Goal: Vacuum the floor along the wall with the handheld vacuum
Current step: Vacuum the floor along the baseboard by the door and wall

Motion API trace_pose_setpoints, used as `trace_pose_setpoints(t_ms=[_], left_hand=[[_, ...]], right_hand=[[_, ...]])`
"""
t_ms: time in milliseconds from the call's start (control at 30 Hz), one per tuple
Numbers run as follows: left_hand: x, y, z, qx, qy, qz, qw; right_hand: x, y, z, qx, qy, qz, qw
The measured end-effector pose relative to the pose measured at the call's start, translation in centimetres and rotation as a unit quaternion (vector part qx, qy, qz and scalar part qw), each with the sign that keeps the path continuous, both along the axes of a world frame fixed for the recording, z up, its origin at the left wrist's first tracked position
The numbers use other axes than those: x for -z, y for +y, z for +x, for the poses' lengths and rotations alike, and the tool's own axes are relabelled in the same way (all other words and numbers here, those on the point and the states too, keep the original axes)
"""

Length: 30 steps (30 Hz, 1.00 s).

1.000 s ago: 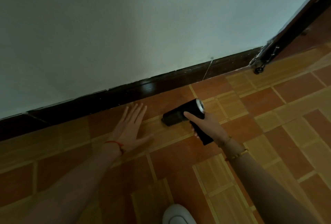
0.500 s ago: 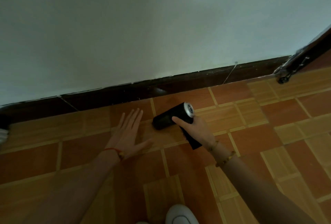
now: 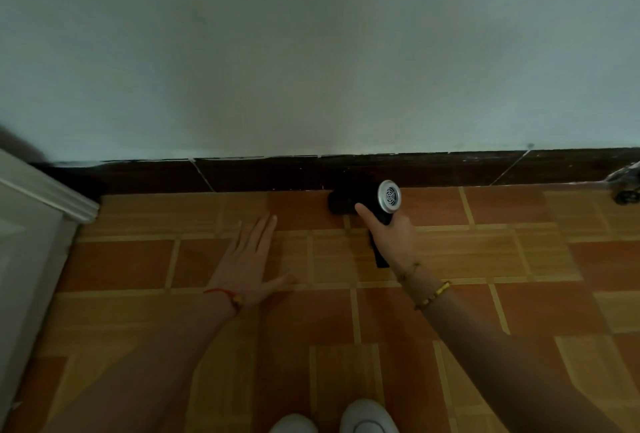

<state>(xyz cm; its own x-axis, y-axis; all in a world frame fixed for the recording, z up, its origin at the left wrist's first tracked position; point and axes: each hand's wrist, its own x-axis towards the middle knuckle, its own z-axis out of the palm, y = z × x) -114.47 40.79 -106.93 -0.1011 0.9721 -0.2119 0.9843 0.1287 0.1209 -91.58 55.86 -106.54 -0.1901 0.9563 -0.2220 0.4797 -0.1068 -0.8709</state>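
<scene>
Shoes (image 3: 367,415) nearest; the left hand (image 3: 249,266) lies flat on the floor (image 3: 485,259), fingers straight, likely bracing the crouch; the right hand (image 3: 391,238) curls round the handheld vacuum (image 3: 375,198), nozzle at the skirting board (image 3: 259,174) for edge dust

Pale wall (image 3: 311,51), dark skirting (image 3: 259,174) at base; orange-tan tiled floor (image 3: 519,259); white panel (image 3: 31,242) far left; dim light.

1. Wall (image 3: 311,51): pale grey-green, plain.
2. Skirting (image 3: 259,174): dark brown, with thin pale joint lines.
3. Floor (image 3: 450,311): reddish-brown and tan wood-grain squares, chequered, edged with light yellow strips.
4. Vacuum (image 3: 367,200): black, with a silver end cap and web-like grille.
5. Cord (image 3: 221,292): red.
6. Bracelet (image 3: 440,290): gold beads.
7. Shoes (image 3: 367,415): white.
</scene>
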Motion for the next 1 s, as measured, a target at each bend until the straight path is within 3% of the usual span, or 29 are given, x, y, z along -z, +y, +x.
trace_pose_setpoints(t_ms=[367,1000], left_hand=[[0.6,-3.9,-2.7,-0.085,-0.006,0.005,0.996],[0.2,-9.7,-6.2,-0.174,-0.001,-0.002,0.985]], right_hand=[[0.5,-1.3,-5.2,0.006,0.006,0.040,0.999],[0.5,-3.3,-11.6,-0.073,-0.004,0.086,0.994]])
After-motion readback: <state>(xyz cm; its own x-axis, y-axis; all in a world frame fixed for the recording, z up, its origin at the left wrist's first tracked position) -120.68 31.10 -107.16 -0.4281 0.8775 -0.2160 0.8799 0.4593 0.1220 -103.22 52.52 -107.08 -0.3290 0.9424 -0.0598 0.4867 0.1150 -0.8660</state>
